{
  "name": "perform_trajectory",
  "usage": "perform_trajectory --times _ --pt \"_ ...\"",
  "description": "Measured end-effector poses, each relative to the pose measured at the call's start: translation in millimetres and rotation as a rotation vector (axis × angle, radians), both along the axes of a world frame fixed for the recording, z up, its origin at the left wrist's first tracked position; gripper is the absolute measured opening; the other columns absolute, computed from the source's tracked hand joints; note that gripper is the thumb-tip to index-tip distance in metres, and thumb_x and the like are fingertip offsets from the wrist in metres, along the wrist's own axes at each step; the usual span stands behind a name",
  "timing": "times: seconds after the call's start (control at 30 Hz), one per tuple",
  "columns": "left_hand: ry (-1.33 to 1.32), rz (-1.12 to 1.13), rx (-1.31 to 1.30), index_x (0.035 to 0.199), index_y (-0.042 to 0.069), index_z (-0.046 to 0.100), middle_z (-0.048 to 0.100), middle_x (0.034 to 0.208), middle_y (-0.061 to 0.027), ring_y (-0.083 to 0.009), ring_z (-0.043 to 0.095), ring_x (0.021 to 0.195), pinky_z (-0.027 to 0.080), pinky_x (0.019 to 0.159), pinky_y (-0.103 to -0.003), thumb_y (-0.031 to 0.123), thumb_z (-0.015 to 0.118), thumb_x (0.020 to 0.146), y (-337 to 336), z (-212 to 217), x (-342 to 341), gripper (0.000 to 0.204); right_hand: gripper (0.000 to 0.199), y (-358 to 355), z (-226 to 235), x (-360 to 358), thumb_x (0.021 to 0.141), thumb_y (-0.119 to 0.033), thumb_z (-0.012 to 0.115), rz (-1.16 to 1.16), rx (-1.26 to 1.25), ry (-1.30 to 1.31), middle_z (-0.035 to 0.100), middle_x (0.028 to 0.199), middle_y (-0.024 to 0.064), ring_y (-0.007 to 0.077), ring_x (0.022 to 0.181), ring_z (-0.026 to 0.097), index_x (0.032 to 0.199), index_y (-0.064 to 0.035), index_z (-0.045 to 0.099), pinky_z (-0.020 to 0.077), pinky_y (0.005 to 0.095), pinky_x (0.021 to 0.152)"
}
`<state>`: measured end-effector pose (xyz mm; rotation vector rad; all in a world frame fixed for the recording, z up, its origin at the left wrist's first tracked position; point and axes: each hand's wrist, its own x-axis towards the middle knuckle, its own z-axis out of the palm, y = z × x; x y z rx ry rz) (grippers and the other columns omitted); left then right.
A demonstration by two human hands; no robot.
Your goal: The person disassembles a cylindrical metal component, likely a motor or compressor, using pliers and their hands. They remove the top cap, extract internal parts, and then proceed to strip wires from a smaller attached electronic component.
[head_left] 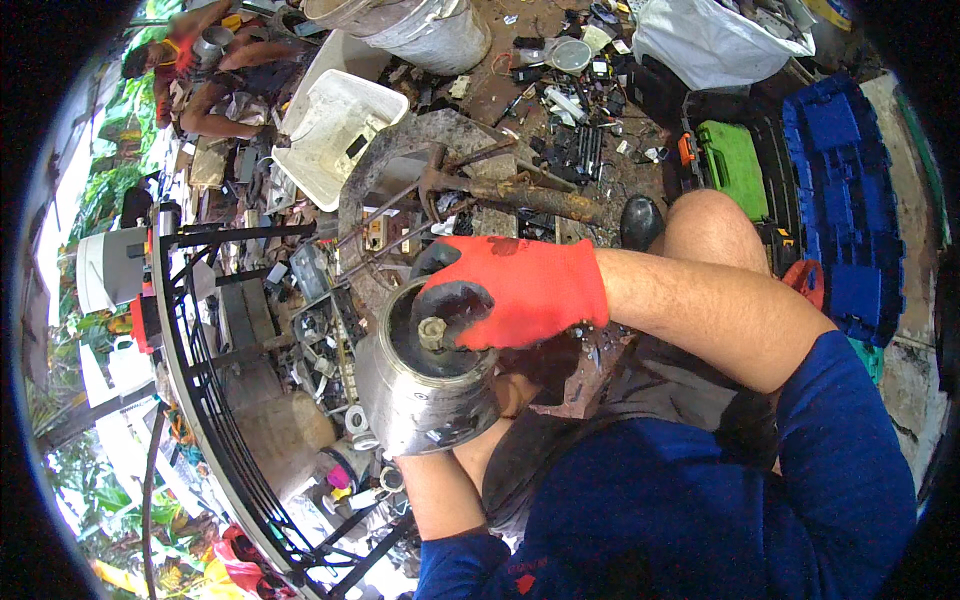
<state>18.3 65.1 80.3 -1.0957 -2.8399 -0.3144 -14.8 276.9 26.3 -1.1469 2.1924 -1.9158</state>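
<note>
Metal vessel (420,405) looks stiff, probably slippery, best taken around its rim, where the right grip (510,293) curls over, its hold unclear, left grip hidden.

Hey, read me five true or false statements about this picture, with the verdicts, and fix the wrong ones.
1. The right hand wears a red glove with dark fingers. True.
2. The right hand is gripping the hammer. False: the hammer lies beyond that hand, not held.
3. A hex-shaped piece shows at the mouth of the metal vessel. True.
4. The green case is at the picture's left. False: the green case is toward the right.
5. A blue plastic rack is near the picture's right side. True.
</note>
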Motion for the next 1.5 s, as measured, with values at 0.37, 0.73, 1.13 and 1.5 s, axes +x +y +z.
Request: perform_trajectory --times 0.37,0.73,1.13,1.5 --pt "-0.006 0.027 0.048 0.131 0.000 0.052 0.059 0.128 -0.0124 -0.0219 0.058 0.114 0.046 0.100 -0.037 0.022 0.052 0.096 8 -8 -4 0.041 0.044 -3 -5 7 0.075 -0.019 0.070 -0.115 0.295 0.021 0.049 0.123 0.0201 0.0397 0.109 0.054 0.115 -0.0055 0.058 0.0473 0.0445 0.093" --pt "0.009 0.072 0.117 0.132 0.000 0.051 0.058 0.129 -0.0125 -0.0219 0.057 0.115 0.045 0.101 -0.036 0.022 0.053 0.096 -3 -4 -12 0.042 0.039 -14 -21 -10 0.078 -0.025 0.070 -0.088 0.136 -0.131 0.052 0.124 0.0204 0.0356 0.112 0.053 0.111 -0.0040 0.064 0.0445 0.0411 0.098" --pt "-0.016 0.061 0.157 0.133 0.000 0.050 0.057 0.130 -0.0126 -0.0219 0.056 0.116 0.044 0.101 -0.036 0.022 0.053 0.095 -1 -8 -14 0.043 0.046 -5 -8 -5 0.073 -0.024 0.074 -0.106 0.342 0.125 0.051 0.123 0.0211 0.0398 0.113 0.054 0.113 -0.0076 0.059 0.0463 0.0455 0.096" --pt "-0.068 0.038 0.188 0.133 0.000 0.049 0.056 0.131 -0.0128 -0.0219 0.055 0.116 0.044 0.102 -0.036 0.022 0.053 0.095 -4 -10 -25 0.044 0.032 -11 -3 -3 0.078 -0.038 0.065 -0.310 0.662 0.174 0.055 0.120 0.0235 0.0388 0.104 0.058 0.089 -0.0079 0.069 0.0483 0.0477 0.083"
